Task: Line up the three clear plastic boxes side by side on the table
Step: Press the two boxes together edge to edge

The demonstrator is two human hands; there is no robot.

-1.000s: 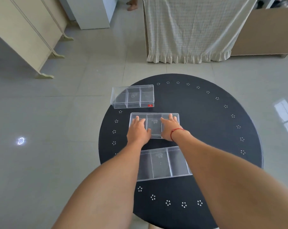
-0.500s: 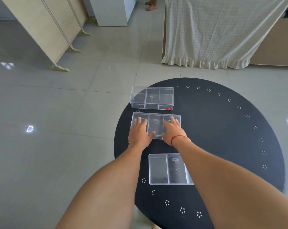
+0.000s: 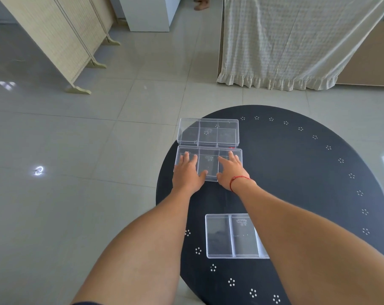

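Observation:
Three clear plastic boxes with inner dividers lie on a round black table (image 3: 296,172). The far box (image 3: 208,132) sits at the table's far left edge, partly overhanging it. The middle box (image 3: 208,163) lies right against its near side, long edges touching. My left hand (image 3: 187,173) presses flat on the middle box's left part and my right hand (image 3: 231,171), with a red string at the wrist, on its right part, fingers spread. The near box (image 3: 231,236) lies apart, closer to me, partly hidden by my right forearm.
The table's rim carries small white dot patterns. Grey floor tiles lie to the left. A folding screen (image 3: 61,40) stands at the back left, a white cabinet (image 3: 149,14) behind, a pale curtain (image 3: 296,40) at the back right. Someone's foot (image 3: 201,3) shows at the top.
Both hands have pushed the middle box away from me until it meets the far box. The gap to the near box has grown. The camera has shifted to the left.

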